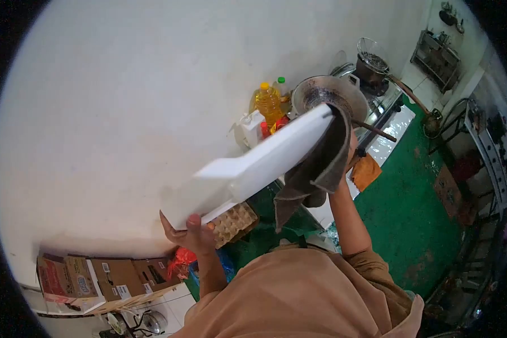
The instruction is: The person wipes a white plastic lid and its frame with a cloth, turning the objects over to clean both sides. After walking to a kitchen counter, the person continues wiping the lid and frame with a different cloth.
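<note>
A long white tray-like panel with a raised edge is held up on a slant in front of me. My left hand grips its lower left end, with the thumb over the edge. At the upper right end, a dark grey cloth drapes over the panel and hangs down in folds. My right hand is at that cloth, its fingers mostly hidden behind the fabric. Just beyond the panel's upper end sits a large wok.
Behind the panel stand a yellow-capped oil bottle and a green-capped bottle. An orange cloth hangs at the counter edge. Egg trays are below the panel, cardboard boxes lower left. Green floor extends right.
</note>
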A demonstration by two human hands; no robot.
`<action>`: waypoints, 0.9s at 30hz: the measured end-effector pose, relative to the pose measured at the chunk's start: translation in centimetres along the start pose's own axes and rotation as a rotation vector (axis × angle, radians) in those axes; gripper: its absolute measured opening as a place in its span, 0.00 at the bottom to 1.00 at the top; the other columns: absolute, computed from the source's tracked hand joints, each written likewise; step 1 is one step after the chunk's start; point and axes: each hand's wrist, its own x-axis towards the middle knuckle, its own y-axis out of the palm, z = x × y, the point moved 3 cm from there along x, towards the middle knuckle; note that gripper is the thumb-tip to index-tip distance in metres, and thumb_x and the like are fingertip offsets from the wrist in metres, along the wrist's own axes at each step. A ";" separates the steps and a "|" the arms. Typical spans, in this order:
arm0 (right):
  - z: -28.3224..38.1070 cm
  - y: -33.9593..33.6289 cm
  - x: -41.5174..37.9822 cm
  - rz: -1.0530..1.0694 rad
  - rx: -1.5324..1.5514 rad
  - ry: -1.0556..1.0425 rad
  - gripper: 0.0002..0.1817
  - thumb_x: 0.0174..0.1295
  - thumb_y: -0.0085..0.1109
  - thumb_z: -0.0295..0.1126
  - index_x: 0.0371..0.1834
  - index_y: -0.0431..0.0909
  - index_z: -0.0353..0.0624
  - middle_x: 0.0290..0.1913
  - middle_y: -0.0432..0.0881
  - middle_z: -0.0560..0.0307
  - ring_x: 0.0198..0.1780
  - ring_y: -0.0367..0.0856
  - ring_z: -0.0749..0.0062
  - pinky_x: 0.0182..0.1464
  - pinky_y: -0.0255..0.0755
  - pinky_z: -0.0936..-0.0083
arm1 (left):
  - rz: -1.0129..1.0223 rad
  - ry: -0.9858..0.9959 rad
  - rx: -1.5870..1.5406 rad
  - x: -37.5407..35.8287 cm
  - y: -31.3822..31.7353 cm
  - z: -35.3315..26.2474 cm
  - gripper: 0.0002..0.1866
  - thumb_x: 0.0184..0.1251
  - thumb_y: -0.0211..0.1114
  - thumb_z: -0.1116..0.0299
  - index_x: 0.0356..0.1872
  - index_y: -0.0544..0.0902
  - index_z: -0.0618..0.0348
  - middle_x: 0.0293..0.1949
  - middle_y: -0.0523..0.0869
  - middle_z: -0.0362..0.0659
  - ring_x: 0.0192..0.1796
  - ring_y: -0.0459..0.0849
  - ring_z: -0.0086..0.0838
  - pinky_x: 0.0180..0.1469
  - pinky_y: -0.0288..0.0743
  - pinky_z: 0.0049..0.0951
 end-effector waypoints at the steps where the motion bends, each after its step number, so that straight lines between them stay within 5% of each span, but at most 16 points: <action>1: 0.1 0.3 0.1 0.041 0.148 0.023 0.18 0.69 0.47 0.32 0.55 0.73 0.29 0.45 0.79 0.56 0.45 0.75 0.77 0.53 0.67 0.83 | -0.025 -0.046 0.003 0.1 -0.2 0.7 0.22 0.53 0.71 0.67 0.45 0.72 0.67 0.37 0.78 0.41 0.40 0.78 0.26 0.45 0.76 0.29; 3: 0.4 0.5 0.2 0.038 0.085 -0.029 0.19 0.70 0.45 0.34 0.54 0.73 0.28 0.45 0.79 0.59 0.44 0.74 0.78 0.51 0.68 0.83 | -0.048 -0.089 0.001 0.3 -0.1 1.5 0.27 0.53 0.71 0.64 0.50 0.72 0.68 0.41 0.78 0.42 0.43 0.79 0.28 0.47 0.76 0.31; 6: -0.8 0.1 0.4 -0.037 -0.039 0.239 0.21 0.72 0.44 0.37 0.52 0.74 0.27 0.45 0.80 0.57 0.46 0.73 0.77 0.54 0.65 0.81 | -0.013 -0.177 -0.054 0.5 0.7 2.2 0.30 0.55 0.71 0.63 0.55 0.70 0.68 0.45 0.79 0.44 0.45 0.79 0.29 0.47 0.76 0.31; 9: -0.6 1.0 0.0 0.012 -0.215 0.264 0.22 0.72 0.45 0.40 0.54 0.74 0.28 0.47 0.80 0.53 0.49 0.73 0.75 0.57 0.62 0.80 | -0.071 -0.262 -0.109 1.0 1.4 2.6 0.30 0.58 0.69 0.59 0.56 0.70 0.67 0.47 0.78 0.46 0.48 0.78 0.30 0.49 0.75 0.32; 11: -1.8 1.7 -0.9 -0.052 -0.179 0.247 0.24 0.72 0.43 0.41 0.58 0.71 0.30 0.50 0.79 0.52 0.53 0.71 0.74 0.59 0.61 0.80 | -0.083 -0.284 -0.125 1.3 2.6 2.3 0.35 0.59 0.68 0.50 0.58 0.68 0.66 0.49 0.76 0.45 0.51 0.77 0.33 0.50 0.75 0.37; 14: -1.5 2.9 -1.7 -0.194 0.010 0.350 0.26 0.72 0.43 0.42 0.63 0.65 0.31 0.55 0.75 0.47 0.57 0.70 0.70 0.62 0.58 0.77 | -0.105 -0.336 -0.249 1.2 3.4 3.6 0.35 0.60 0.67 0.52 0.60 0.67 0.66 0.53 0.76 0.47 0.53 0.77 0.34 0.56 0.72 0.37; 20: -2.1 6.2 -5.8 -0.166 -0.115 0.365 0.25 0.72 0.37 0.31 0.68 0.55 0.27 0.66 0.63 0.39 0.67 0.62 0.57 0.68 0.51 0.69 | -0.087 -0.420 -0.452 -0.4 5.2 6.2 0.40 0.59 0.66 0.47 0.63 0.64 0.66 0.59 0.72 0.46 0.59 0.73 0.36 0.60 0.68 0.40; 22: -2.1 7.4 -7.4 -0.008 -0.108 0.291 0.24 0.70 0.33 0.25 0.69 0.53 0.27 0.69 0.58 0.39 0.71 0.54 0.55 0.71 0.47 0.68 | -0.094 -0.424 -0.442 -0.5 5.3 6.3 0.40 0.60 0.65 0.46 0.64 0.63 0.65 0.59 0.72 0.46 0.60 0.73 0.36 0.61 0.67 0.40; 23: -2.4 7.4 -7.9 -0.004 -0.106 0.291 0.24 0.70 0.33 0.25 0.69 0.53 0.27 0.69 0.58 0.39 0.71 0.54 0.55 0.71 0.47 0.68 | -0.101 -0.429 -0.431 -0.5 5.3 6.4 0.40 0.61 0.64 0.46 0.64 0.63 0.65 0.60 0.71 0.45 0.60 0.72 0.36 0.62 0.66 0.40; 25: -2.2 7.5 -8.3 0.001 -0.194 0.269 0.25 0.72 0.35 0.33 0.70 0.54 0.35 0.66 0.65 0.54 0.64 0.63 0.72 0.66 0.56 0.74 | -0.116 -0.458 -0.418 -0.8 5.7 5.6 0.39 0.63 0.62 0.45 0.64 0.62 0.64 0.60 0.71 0.47 0.61 0.71 0.37 0.63 0.64 0.40; 26: -2.1 7.3 -8.1 0.020 -0.157 0.284 0.25 0.70 0.33 0.24 0.69 0.51 0.27 0.71 0.56 0.39 0.73 0.51 0.55 0.73 0.44 0.68 | -0.127 -0.490 -0.407 -1.0 5.8 5.4 0.37 0.64 0.59 0.45 0.65 0.62 0.63 0.60 0.71 0.48 0.62 0.70 0.39 0.65 0.63 0.41; 27: -1.8 7.2 -7.7 0.026 -0.156 0.288 0.25 0.70 0.33 0.24 0.69 0.51 0.27 0.71 0.56 0.39 0.73 0.51 0.55 0.73 0.44 0.68 | -0.134 -0.488 -0.405 -1.2 5.7 5.5 0.37 0.64 0.59 0.45 0.65 0.62 0.63 0.60 0.71 0.48 0.62 0.70 0.39 0.65 0.63 0.41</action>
